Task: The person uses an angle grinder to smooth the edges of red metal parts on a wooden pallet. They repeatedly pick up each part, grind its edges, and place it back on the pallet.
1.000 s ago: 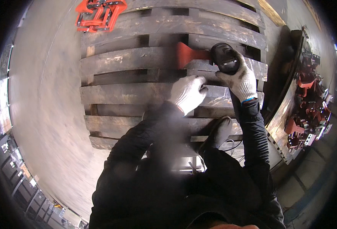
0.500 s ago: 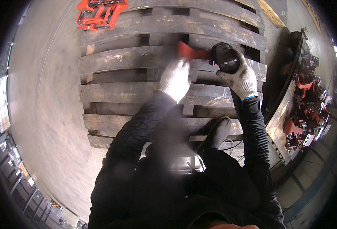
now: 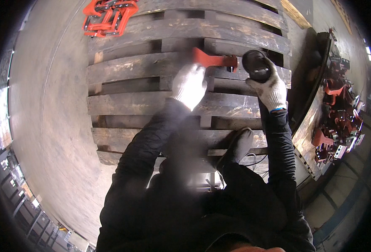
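Observation:
My left hand, in a white knit glove, is closed on the wide end of a red metal bracket. The bracket points to the right above the pallet, and dark fittings show at its free end. My right hand, gloved likewise, grips a black rounded hand tool whose exact kind I cannot make out. A small gap separates the tool from the bracket's right end. The fingers of my left hand are partly hidden behind the glove's bright back.
Below my hands lies a worn wooden pallet with open slots. Stacked red brackets sit at its far left corner. To the right, many red and dark metal parts are heaped on a board. My shoe is at the pallet's near side.
The black tool has come away from the bracket's end, moving slightly right, and that end now shows. My left hand and the bracket have shifted a little left.

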Action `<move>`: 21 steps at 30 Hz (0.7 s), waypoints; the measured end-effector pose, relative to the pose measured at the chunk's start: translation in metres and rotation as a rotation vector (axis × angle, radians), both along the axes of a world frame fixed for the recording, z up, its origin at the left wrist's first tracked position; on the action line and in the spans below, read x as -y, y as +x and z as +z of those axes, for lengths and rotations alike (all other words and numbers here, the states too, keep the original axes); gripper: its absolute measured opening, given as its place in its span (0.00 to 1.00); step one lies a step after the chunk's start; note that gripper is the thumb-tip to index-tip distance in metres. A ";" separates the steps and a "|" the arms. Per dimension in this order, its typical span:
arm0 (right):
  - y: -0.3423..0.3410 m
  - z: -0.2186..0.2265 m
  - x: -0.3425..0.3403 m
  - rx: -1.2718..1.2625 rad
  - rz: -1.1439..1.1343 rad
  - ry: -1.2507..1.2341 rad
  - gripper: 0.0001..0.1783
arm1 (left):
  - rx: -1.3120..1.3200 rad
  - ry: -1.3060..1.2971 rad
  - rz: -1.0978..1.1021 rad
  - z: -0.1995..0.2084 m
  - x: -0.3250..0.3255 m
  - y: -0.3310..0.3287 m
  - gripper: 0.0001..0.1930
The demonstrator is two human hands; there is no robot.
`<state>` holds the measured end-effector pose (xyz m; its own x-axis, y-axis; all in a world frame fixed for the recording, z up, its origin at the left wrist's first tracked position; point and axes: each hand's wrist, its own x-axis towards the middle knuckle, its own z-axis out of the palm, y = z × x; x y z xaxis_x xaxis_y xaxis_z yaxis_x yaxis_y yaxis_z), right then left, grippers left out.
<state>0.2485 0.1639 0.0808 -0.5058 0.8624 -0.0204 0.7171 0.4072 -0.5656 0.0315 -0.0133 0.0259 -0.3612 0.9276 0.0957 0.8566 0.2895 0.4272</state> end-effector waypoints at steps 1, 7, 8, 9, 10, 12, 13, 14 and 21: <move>0.006 0.005 -0.001 0.017 -0.021 -0.059 0.49 | -0.032 0.025 0.004 -0.001 -0.002 -0.003 0.18; 0.051 0.003 0.010 -0.067 -0.216 -0.224 0.47 | -0.260 0.192 -0.106 -0.010 -0.057 -0.008 0.14; 0.051 -0.002 0.013 -0.101 -0.201 -0.229 0.48 | -0.114 0.086 -0.092 -0.045 -0.069 -0.013 0.18; 0.055 -0.009 0.014 -0.126 -0.206 -0.228 0.48 | -0.192 0.018 -0.146 -0.042 -0.078 -0.008 0.17; 0.053 -0.006 0.017 -0.156 -0.209 -0.229 0.48 | -0.276 -0.050 -0.198 -0.035 -0.085 -0.006 0.16; 0.049 0.006 0.022 -0.081 -0.227 -0.261 0.51 | -0.252 -0.227 -0.228 -0.023 -0.099 -0.006 0.16; 0.049 0.006 0.022 -0.086 -0.228 -0.249 0.51 | -0.242 -0.312 -0.244 -0.021 -0.104 -0.006 0.16; 0.050 0.007 0.022 -0.091 -0.229 -0.236 0.50 | -0.233 -0.255 -0.232 -0.019 -0.102 -0.008 0.16; 0.044 0.022 0.008 -0.617 -0.341 -0.787 0.43 | 0.167 0.110 0.011 -0.052 -0.050 -0.038 0.35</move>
<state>0.2929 0.1561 0.1032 -0.3529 0.8162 -0.4575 0.2225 -0.4018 -0.8883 -0.0067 0.0364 -0.0261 -0.3906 0.9108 0.1337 0.7681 0.2424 0.5927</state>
